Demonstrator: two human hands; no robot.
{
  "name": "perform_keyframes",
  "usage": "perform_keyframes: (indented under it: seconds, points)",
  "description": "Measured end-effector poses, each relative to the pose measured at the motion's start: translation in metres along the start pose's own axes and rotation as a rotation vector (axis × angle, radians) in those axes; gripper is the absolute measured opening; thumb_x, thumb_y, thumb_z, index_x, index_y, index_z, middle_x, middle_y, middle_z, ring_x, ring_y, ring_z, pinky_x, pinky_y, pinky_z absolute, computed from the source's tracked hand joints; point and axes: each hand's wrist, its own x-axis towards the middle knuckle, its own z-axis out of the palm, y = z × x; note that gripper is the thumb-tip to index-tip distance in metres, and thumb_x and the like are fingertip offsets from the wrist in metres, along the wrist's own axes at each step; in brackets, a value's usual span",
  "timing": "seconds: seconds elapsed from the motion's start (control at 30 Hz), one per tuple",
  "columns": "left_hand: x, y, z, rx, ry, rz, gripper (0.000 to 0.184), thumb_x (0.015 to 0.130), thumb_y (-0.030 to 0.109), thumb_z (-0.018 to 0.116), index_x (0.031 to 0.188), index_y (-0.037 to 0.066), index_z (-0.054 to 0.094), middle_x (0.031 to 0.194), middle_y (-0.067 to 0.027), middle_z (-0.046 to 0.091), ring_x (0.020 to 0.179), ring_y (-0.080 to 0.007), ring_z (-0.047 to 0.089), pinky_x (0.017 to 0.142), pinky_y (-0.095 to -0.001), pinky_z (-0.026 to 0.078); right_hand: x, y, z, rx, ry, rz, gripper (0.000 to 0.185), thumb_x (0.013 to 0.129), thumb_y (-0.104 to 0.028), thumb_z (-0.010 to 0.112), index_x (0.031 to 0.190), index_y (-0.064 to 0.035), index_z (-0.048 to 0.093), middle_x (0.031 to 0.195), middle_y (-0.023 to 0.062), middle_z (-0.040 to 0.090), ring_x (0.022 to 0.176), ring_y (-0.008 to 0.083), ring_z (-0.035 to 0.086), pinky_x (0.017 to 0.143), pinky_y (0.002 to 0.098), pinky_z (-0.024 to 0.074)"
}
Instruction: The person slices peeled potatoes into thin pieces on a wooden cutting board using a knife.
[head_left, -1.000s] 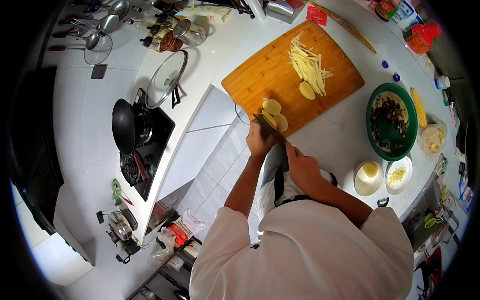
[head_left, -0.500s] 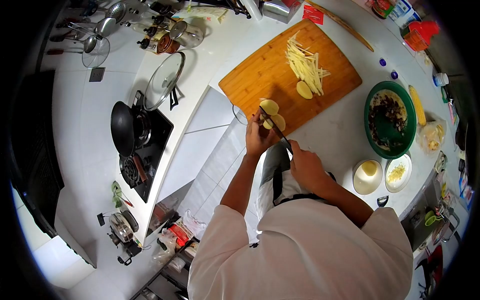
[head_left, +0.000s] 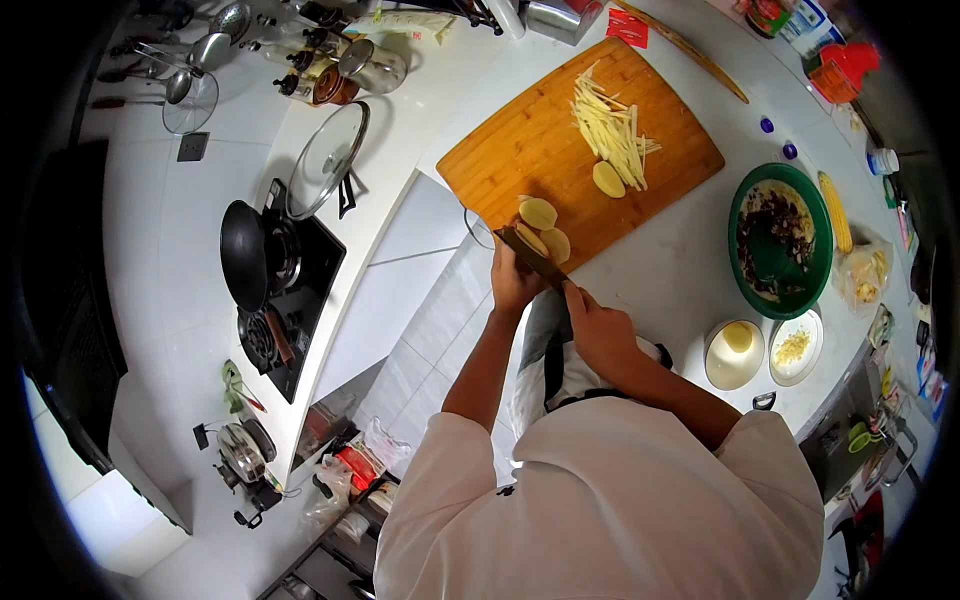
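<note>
R hand w/ 1 knife, 1 board

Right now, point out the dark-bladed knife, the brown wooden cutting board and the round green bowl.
Dark-bladed knife (head_left: 537, 263): head view, middle of the blade.
Brown wooden cutting board (head_left: 530, 145): head view, bare wood left of centre.
Round green bowl (head_left: 822, 252): head view, right-hand wall.

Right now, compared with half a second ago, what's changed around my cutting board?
The knife, gripped in your right hand, has shifted left in view, toward your left hand, and shows broad where it looked narrow. Nothing was visibly taken up or let go. The pale slices, cut strips, cutting board and green bowl stayed put.
</note>
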Motion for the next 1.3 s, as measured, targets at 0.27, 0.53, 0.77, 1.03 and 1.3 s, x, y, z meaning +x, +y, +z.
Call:
perform_keyframes:
  seconds: [0.27,0.53,0.77,1.03,1.3]
  points:
    - [0.008,0.005,-0.003,0.249,0.0,0.202,0.06,0.075,0.013,0.085,0.125,-0.002,0.057,0.118,-0.0223,0.063,0.108,-0.0438,0.06,0.093,-0.0459,0.049,-0.005,-0.004,-0.013,-0.02,-0.06,0.03,0.052,0.092,-0.009,0.054,0.142,0.0002,0.044,0.113,0.021,0.068,0.073,0.0353,0.073,0.061,0.0473,0.0595]
    - [0.006,0.001,-0.006,0.172,-0.045,0.142,0.061,0.077,0.017,0.085,0.126,-0.003,0.055,0.118,-0.0224,0.062,0.108,-0.0445,0.06,0.095,-0.0477,0.049,-0.006,-0.002,-0.014,0.035,-0.08,0.061,0.053,0.09,-0.007,0.054,0.142,-0.0015,0.044,0.112,0.0199,0.069,0.078,0.037,0.073,0.067,0.047,0.0597]
    - [0.012,-0.002,-0.006,0.136,-0.098,0.101,0.07,0.079,0.016,0.083,0.137,-0.003,0.048,0.128,-0.0226,0.059,0.115,-0.0405,0.06,0.098,-0.0425,0.05,-0.004,-0.003,-0.02,0.024,-0.054,0.065,0.053,0.088,-0.006,0.059,0.139,-0.0022,0.046,0.115,0.0194,0.07,0.078,0.0345,0.074,0.065,0.0454,0.0601]
    - [0.006,0.008,-0.004,0.133,-0.109,-0.024,0.068,0.079,0.013,0.084,0.137,0.0,0.051,0.121,-0.0208,0.061,0.111,-0.0405,0.062,0.094,-0.0414,0.052,-0.004,0.002,-0.022,0.025,-0.037,0.027,0.054,0.089,-0.007,0.057,0.141,-0.0004,0.046,0.125,0.0218,0.067,0.078,0.0344,0.074,0.066,0.0441,0.0606]
    - [0.001,0.002,-0.003,0.13,-0.064,0.071,0.072,0.076,0.011,0.087,0.138,0.001,0.053,0.13,-0.0196,0.06,0.116,-0.0386,0.062,0.096,-0.039,0.053,0.003,0.0,-0.017,0.005,-0.009,-0.007,0.05,0.091,-0.008,0.055,0.14,0.0009,0.047,0.122,0.0229,0.067,0.076,0.0353,0.073,0.065,0.0452,0.0603]
